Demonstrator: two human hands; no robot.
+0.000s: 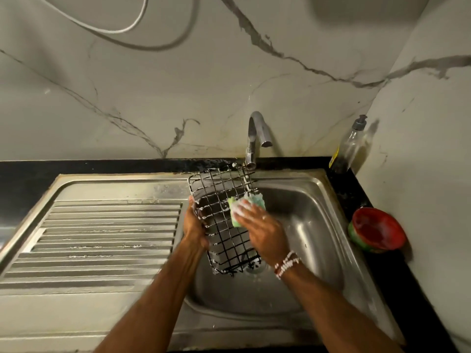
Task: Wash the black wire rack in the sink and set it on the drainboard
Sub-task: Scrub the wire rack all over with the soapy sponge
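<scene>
The black wire rack [222, 200] stands tilted in the steel sink [316, 225], its top edge near the tap and its lower end by the drain. Soap foam clings to its wires. My left hand [195, 226] grips the rack's left edge. My right hand [263, 229] holds a green and blue sponge [243, 207] and presses it against the rack's grid. The ribbed drainboard [102, 238] lies to the left of the basin.
A chrome tap [256, 138] rises behind the sink; no water runs from it. A clear soap bottle [349, 146] stands at the back right corner. A red and green bowl [377, 230] sits on the black counter to the right.
</scene>
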